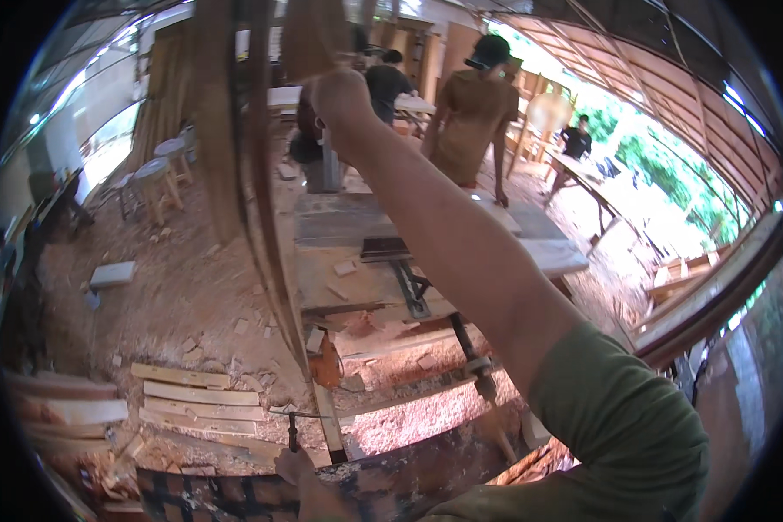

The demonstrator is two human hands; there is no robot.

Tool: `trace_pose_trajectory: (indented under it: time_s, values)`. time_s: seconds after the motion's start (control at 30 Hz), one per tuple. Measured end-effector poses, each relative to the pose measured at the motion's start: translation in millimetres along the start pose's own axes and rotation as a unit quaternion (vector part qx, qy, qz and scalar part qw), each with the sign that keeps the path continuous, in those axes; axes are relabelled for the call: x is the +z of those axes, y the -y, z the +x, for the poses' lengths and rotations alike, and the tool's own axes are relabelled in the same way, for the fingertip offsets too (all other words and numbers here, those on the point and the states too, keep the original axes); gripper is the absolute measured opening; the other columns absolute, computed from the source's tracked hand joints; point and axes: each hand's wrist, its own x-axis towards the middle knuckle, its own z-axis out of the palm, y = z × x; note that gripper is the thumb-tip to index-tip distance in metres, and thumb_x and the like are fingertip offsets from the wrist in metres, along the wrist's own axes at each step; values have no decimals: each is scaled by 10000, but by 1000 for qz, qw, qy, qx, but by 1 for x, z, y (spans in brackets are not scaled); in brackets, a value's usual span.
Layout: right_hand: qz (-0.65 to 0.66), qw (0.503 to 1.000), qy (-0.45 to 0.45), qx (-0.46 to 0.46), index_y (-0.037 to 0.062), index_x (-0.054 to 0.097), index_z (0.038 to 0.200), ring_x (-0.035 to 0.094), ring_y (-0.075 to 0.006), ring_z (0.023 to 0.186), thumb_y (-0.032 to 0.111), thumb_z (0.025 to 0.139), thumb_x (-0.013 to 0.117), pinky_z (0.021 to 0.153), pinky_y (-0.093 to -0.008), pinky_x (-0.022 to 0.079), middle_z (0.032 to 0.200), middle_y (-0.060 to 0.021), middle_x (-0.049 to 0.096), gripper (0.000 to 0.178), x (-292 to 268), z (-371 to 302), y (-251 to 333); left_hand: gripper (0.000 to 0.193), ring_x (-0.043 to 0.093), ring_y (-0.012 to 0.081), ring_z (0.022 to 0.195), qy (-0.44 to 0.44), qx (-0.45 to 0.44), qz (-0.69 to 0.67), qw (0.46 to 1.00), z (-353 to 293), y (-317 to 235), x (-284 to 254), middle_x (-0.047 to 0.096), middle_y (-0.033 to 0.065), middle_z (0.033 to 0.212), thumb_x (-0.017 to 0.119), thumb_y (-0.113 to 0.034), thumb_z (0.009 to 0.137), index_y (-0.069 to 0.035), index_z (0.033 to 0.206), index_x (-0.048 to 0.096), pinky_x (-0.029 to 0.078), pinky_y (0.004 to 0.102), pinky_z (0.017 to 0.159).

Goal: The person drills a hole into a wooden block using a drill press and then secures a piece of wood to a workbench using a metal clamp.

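Note:
My right arm, in a green sleeve, reaches up across the middle. The fingers of my right hand [339, 94] are closed against a blurred brown wooden piece [313, 42]; its exact kind is unclear. At the lower middle my left hand [296, 467] is closed around the lower end of a dark-shafted tool with a thin crossbar [293, 430]. Tall upright boards [217, 122], smeared by motion, stand close on the left of my right hand. Below my left hand lies a dark, paint-stained surface [226, 496]. An orange clamp part [325, 361] sits beside a narrow wooden strip.
Ahead stands a workbench [331, 217] with a dark metal tool [411, 291] and wood offcuts. A bar clamp [474, 361] lies nearer. Wooden strips [202, 396] lie among shavings. Stools [155, 187] stand at left. A person in a brown shirt [474, 122] is beside the bench; others work behind.

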Motion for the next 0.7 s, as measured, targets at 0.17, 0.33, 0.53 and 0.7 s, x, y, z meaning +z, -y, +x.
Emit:
trace_pose_trajectory:
  time_s: [0.17, 0.33, 0.53, 0.7]
  values:
    - [0, 993, -71, 95, 115, 633, 1073, 563, -130, 785, 331, 973, 602, 714, -317, 469, 839, 20, 574, 240, -72, -37, 5, 485, 674, 370, 881, -55, 5, 10, 998, 10, 20, 10, 692, 215, 895, 624, -475, 897, 0, 899, 722, 537, 485, 801]
    - [-232, 956, -90, 159, 18, 629, 1041, 542, -94, 730, 268, 1007, 569, 627, -279, 463, 825, -12, 642, 259, -237, -221, -20, 604, 687, 402, 856, -53, -5, 38, 998, 9, 5, 11, 697, 232, 882, 600, -580, 885, 12, 873, 721, 544, 506, 776]
    - [134, 833, -162, 512, 30, 622, 1029, 704, -230, 843, 108, 970, 597, 696, -370, 584, 948, -138, 688, 101, -368, -479, -14, 556, 693, 407, 886, -2, 25, 54, 998, 5, -3, 15, 710, 235, 902, 646, -530, 861, 21, 890, 712, 548, 502, 792]
    - [28, 770, -164, 616, -7, 497, 1353, 681, -205, 837, -18, 914, 568, 724, -371, 591, 1036, -144, 676, 444, -367, -589, -4, 597, 681, 415, 885, 0, -15, 73, 997, 9, 16, 22, 709, 233, 892, 667, -562, 834, 28, 919, 701, 524, 510, 793]
